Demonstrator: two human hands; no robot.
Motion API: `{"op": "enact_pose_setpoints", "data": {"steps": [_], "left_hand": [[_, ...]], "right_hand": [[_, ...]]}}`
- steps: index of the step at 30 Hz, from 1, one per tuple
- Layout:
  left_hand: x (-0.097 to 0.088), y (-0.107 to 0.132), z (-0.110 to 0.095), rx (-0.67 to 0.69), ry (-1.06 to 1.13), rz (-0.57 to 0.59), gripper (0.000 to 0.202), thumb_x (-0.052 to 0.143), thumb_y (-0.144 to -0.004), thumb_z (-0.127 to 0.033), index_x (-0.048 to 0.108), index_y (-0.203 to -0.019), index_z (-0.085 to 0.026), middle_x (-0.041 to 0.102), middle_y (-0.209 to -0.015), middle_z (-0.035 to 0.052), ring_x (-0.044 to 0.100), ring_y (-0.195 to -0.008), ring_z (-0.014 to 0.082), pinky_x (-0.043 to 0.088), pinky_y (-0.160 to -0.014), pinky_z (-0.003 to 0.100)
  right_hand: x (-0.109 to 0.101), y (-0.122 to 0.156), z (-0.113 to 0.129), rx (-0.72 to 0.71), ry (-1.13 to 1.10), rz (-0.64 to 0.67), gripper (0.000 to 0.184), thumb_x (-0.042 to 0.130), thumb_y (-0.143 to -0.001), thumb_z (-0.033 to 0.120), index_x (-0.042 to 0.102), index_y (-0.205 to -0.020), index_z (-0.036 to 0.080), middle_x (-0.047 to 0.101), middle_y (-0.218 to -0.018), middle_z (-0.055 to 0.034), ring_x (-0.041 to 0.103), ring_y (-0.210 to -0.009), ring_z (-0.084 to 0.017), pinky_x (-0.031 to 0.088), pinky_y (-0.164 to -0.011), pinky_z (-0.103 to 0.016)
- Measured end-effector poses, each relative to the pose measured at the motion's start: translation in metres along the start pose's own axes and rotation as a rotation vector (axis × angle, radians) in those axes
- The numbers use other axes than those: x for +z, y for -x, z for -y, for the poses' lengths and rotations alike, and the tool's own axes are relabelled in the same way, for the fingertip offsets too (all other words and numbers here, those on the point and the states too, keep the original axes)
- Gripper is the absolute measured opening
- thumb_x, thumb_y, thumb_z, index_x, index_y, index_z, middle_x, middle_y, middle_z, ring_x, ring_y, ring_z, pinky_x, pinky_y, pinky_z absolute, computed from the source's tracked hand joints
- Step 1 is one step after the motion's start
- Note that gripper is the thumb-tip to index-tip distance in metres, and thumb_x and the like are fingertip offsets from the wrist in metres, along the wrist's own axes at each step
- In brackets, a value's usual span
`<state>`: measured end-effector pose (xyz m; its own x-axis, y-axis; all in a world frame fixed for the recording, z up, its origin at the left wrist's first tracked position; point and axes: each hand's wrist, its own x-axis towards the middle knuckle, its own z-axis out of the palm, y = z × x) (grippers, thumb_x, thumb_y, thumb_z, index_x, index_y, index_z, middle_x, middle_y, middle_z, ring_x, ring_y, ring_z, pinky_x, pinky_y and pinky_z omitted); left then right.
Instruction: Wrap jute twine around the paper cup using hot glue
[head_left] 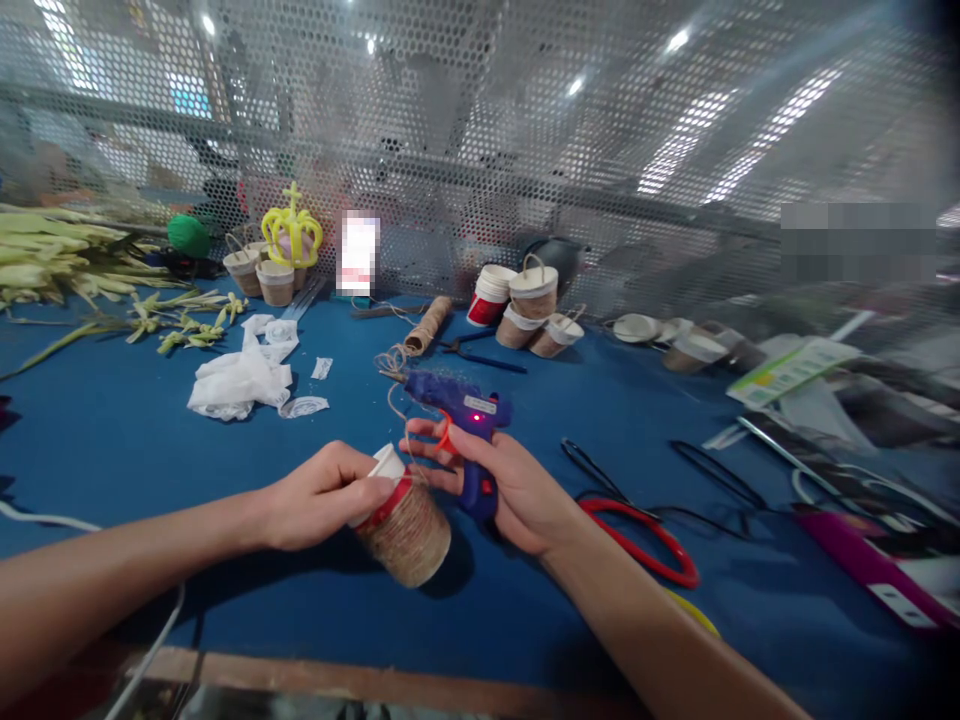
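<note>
My left hand (330, 495) is closed on the rim of a paper cup (409, 535), which is tilted with its base toward me. Brown twine covers most of the cup's side, and a red band with white rim shows near its mouth. In my right hand (517, 490) is a blue hot glue gun (454, 400) with an orange trigger and a small red light. Its nozzle points left, above the cup and apart from it. A loose strand of twine (396, 400) runs from the cup up past the nozzle toward a brown twine roll (429, 325).
Crumpled white paper (240, 385) lies left of the hands. Pliers (484, 355) and several twine-wrapped cups (532, 290) stand farther back. A red ring-shaped loop (645, 540) and a purple power strip (870, 565) are at right. Pale dried husks (67, 255) fill the far left.
</note>
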<state>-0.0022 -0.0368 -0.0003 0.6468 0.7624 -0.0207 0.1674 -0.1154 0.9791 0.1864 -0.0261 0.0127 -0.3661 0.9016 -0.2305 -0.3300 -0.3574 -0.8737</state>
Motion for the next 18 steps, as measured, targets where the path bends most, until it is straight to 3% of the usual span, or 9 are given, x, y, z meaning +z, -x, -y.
{"op": "enact_pose_setpoints", "data": {"steps": [6, 10, 13, 18], "left_hand": [[0.0, -0.001, 0.002, -0.038, 0.026, 0.045, 0.036, 0.037, -0.081, -0.037, 0.048, -0.057, -0.012, 0.037, -0.053, -0.003, 0.032, -0.05, 0.0074, 0.028, -0.048, 0.018], [-0.002, -0.003, 0.006, -0.078, 0.055, 0.014, 0.037, 0.04, -0.08, -0.039, 0.054, -0.061, -0.011, 0.041, -0.053, -0.0027, 0.035, -0.05, 0.0079, 0.031, -0.049, 0.019], [-0.003, -0.005, 0.007, -0.103, 0.111, -0.014, 0.036, 0.043, -0.078, -0.04, 0.057, -0.062, -0.011, 0.046, -0.054, -0.002, 0.038, -0.05, 0.0081, 0.032, -0.049, 0.019], [-0.008, -0.011, 0.007, -0.156, 0.24, -0.091, 0.029, 0.051, -0.071, -0.037, 0.061, -0.064, -0.011, 0.053, -0.055, -0.0011, 0.042, -0.049, 0.0078, 0.033, -0.048, 0.018]], "right_hand": [[0.011, -0.008, 0.018, -0.034, 0.024, -0.059, 0.01, 0.057, -0.075, 0.019, 0.064, -0.081, 0.014, 0.066, -0.094, -0.0062, 0.063, -0.082, -0.015, 0.053, -0.073, -0.026], [0.024, -0.024, 0.028, -0.076, 0.061, -0.12, 0.012, 0.053, -0.077, 0.011, 0.064, -0.073, 0.012, 0.068, -0.081, -0.0049, 0.064, -0.073, -0.011, 0.05, -0.078, -0.023], [0.028, -0.039, 0.025, -0.104, 0.07, -0.127, 0.012, 0.053, -0.076, 0.009, 0.063, -0.069, 0.012, 0.068, -0.078, -0.0042, 0.064, -0.075, -0.01, 0.049, -0.081, -0.022], [0.02, -0.057, 0.011, -0.024, 0.169, -0.092, 0.009, 0.056, -0.074, 0.01, 0.064, -0.069, 0.011, 0.068, -0.073, -0.0061, 0.064, -0.076, -0.011, 0.049, -0.079, -0.021]]}}
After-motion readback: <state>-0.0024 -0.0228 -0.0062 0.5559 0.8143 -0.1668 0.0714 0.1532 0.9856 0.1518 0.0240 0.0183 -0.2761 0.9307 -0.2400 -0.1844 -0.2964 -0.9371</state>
